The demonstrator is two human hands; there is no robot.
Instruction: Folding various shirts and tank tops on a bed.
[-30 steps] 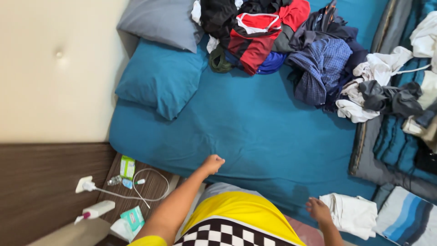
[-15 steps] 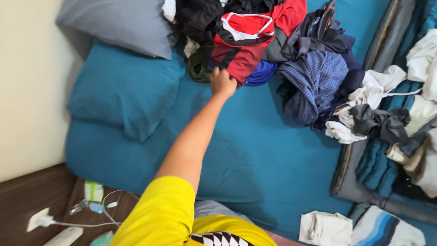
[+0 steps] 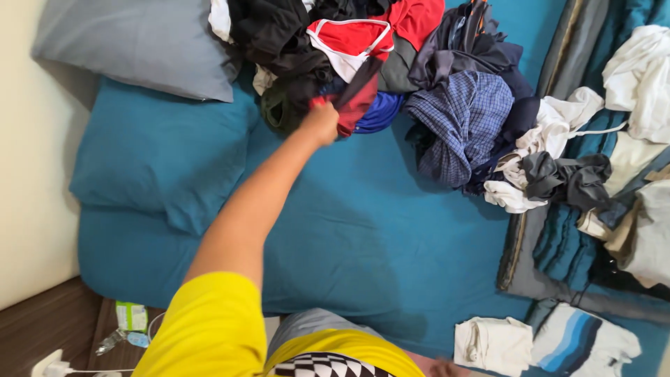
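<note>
Nearest the camera, the person's yellow sleeve (image 3: 209, 328) and a black-and-white checkered hem fill the bottom edge, and low at the bottom right only a blurred sliver of the right hand (image 3: 441, 368) shows, so I cannot tell whether it is open or closed. To the left, below the bed, a dark wooden bedside surface (image 3: 49, 328) carries a small green packet (image 3: 130, 315) and a white plug with its cable (image 3: 49, 364). Just right of the body, two folded pieces lie on the mattress: a folded white cloth (image 3: 493, 343) and, beside it, a folded blue-striped garment (image 3: 586, 343). The bed itself is covered by a teal fitted sheet (image 3: 391, 230), mostly bare in the middle and faintly creased. The left arm stretches across it to the far side, where the left hand (image 3: 322, 122) is clenched on the lower edge of a red and white jersey (image 3: 349, 49), which lies on the near edge of the clothes heap at the top of the view. Just right of it sit a blue checked shirt (image 3: 464, 122), then white and grey crumpled garments (image 3: 558, 160) spilling onto a grey-edged blanket (image 3: 558, 272). At the far left a teal pillow (image 3: 160, 150) lies below a grey pillow (image 3: 139, 42), against a cream wall (image 3: 28, 174).
</note>
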